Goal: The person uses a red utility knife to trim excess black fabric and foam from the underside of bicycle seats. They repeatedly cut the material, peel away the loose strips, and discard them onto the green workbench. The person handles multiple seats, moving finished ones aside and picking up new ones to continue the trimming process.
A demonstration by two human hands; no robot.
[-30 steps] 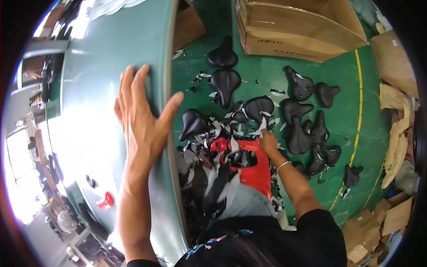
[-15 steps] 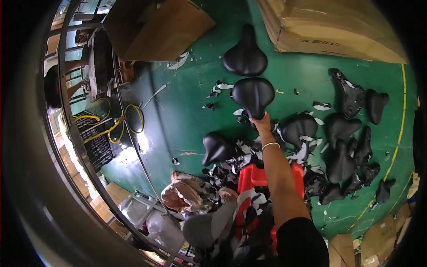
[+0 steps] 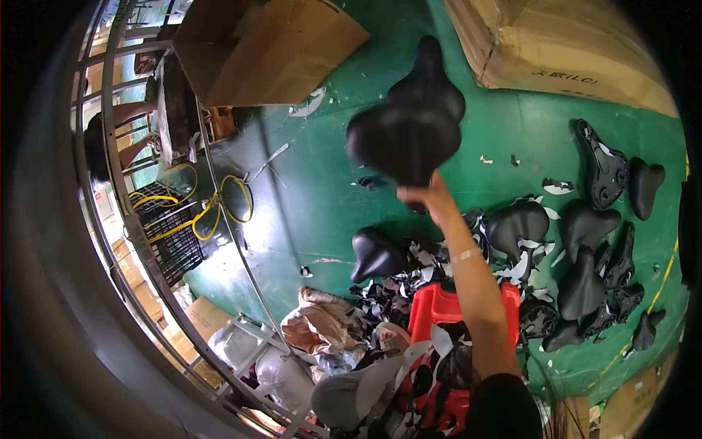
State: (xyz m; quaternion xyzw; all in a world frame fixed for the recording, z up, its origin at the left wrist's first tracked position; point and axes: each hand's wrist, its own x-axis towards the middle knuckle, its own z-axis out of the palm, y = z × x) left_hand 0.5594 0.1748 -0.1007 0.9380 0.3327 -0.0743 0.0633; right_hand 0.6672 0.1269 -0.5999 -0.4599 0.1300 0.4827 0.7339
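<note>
Beyond the red stool (image 3: 437, 300), by the right hand (image 3: 434, 196), with thumb and fingers clamped, the nose of a black saddle (image 3: 402, 139) is held; the left hand is not seen. Because only this narrow end is gripped, the black saddle could be tipped, or scraped against the second saddle (image 3: 430, 69), farther from the stool.

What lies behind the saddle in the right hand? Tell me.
Behind the held saddle, another black saddle shows its nose and part of its wide end, on the green floor. The rest is covered.
</note>
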